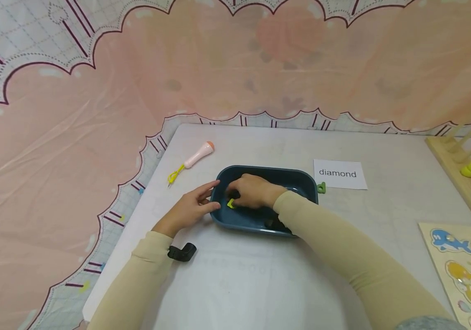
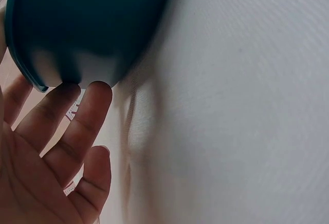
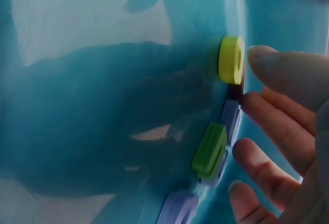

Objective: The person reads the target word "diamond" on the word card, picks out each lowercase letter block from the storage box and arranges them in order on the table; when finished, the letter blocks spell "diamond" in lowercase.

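A dark teal tray (image 1: 256,228) stands on the white table. My left hand (image 1: 190,208) touches its left end, and in the left wrist view the fingertips rest against the outer wall. Inside the tray is my right hand (image 1: 253,191), its relaxed fingers beside several small thick pieces. The thumb is near a yellow piece (image 3: 231,60) with a hole. Next to the other fingers lie a green piece (image 3: 209,151) and a bluish-purple piece (image 3: 178,208). No piece is visibly held. The right forearm hides part of the tray.
A white card (image 1: 340,174) reading "diamond" lies right of the tray, with a small green piece (image 1: 321,188) beside it. A pink-handled tool (image 1: 198,156) with a yellow end lies at back left. At right are a wooden bead rack (image 1: 458,183) and an animal puzzle board (image 1: 437,266).
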A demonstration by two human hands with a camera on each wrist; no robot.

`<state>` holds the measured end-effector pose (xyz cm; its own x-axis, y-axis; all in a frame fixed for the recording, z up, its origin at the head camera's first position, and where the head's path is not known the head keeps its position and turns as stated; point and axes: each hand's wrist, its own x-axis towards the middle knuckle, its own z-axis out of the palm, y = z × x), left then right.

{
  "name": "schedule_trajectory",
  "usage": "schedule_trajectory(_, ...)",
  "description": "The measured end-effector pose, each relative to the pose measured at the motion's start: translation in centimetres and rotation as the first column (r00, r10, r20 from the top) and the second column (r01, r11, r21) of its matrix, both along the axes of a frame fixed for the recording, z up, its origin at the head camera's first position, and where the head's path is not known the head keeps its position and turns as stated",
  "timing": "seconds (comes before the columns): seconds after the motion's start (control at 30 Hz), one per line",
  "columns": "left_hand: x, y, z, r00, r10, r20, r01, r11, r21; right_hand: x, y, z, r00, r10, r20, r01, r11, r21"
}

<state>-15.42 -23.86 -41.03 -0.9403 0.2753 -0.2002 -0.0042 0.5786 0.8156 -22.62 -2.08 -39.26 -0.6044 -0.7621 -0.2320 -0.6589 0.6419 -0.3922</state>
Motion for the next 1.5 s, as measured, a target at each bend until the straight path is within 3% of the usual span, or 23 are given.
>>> schedule_trajectory(0.5,-0.3,-0.1,-0.2,1.000,0.000,-0.002,0.000,0.999,-0.034,0.2,2.5,0.4,0.999,0.025,-0.026,-0.024,0.998,0.052)
schedule_trajectory(0.87,-0.2,0.0,0.0,1.000,0.017,0.015,-0.016,0.999,-0.044,0.4,4.7,0.3,0.999,0.021,-0.041,-0.021,1.000,-0.013)
schedule_trajectory(1.5,-0.1,0.0,0.0,1.000,0.022,0.021,-0.021,0.999,-0.032,0.7,4.1,0.3,0.998,0.045,-0.038,-0.044,0.999,0.018)
